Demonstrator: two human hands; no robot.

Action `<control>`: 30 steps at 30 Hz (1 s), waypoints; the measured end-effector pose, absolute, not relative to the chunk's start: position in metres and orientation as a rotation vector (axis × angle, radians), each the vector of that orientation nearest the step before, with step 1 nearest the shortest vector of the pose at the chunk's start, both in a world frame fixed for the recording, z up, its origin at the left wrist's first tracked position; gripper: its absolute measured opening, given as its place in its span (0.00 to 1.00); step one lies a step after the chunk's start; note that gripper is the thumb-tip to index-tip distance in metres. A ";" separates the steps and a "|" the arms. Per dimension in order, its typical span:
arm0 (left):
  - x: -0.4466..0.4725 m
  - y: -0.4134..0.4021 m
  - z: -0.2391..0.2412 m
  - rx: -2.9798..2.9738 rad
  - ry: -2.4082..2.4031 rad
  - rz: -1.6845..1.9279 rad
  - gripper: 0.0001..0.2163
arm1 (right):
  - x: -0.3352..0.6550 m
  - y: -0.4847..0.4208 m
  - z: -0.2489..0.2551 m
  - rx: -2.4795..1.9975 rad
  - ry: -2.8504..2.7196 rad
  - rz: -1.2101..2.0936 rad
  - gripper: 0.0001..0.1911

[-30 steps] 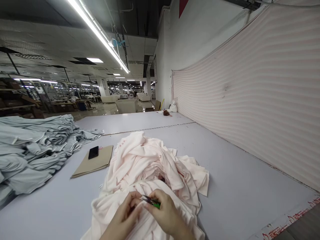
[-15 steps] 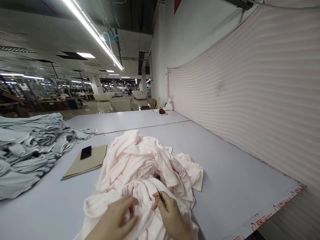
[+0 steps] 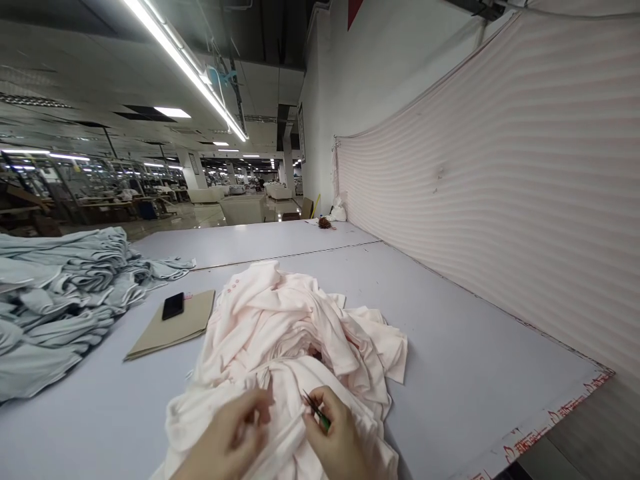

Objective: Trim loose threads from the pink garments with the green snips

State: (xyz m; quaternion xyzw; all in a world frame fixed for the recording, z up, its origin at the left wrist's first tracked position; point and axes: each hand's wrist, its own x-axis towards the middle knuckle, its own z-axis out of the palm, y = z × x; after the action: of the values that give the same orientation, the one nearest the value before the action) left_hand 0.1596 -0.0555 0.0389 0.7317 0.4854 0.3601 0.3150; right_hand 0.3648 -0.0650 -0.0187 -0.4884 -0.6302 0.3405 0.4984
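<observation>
A heap of pale pink garments [image 3: 295, 307] lies on the table in front of me. My right hand [image 3: 334, 427] is closed round thread snips [image 3: 320, 415] with a green handle; their dark pointed blades stick out up and to the left, above the cloth. At the near left of the heap, my left hand [image 3: 233, 427] is curled and slightly blurred, its fingers on a fold of a pale pink garment. A band of that cloth stretches between the two hands. The palm side of the left hand is hidden.
Grey-green garments [image 3: 65, 293] are piled at the left. A black phone [image 3: 173, 306] rests on brown cardboard sheets [image 3: 173, 337] beside the pink heap. Striped cloth [image 3: 480, 187] hangs along the right side. A small brown tangle [image 3: 325, 223] sits at the table's far end.
My right hand's snips have tilted further left, their blades showing slightly apart. The left hand's fingers have curled in more and shifted a little left. The heap lies nearly as before.
</observation>
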 end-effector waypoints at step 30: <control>0.191 -0.089 0.001 2.837 0.776 1.469 0.12 | 0.401 -0.115 -0.009 -1.182 -1.881 0.527 0.08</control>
State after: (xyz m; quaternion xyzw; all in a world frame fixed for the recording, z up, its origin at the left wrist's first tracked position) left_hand 0.1914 -0.0893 0.0010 0.8606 0.2353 0.4457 -0.0729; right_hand 0.4010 -0.1146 -0.0094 -0.4708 -0.7491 0.2100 0.4162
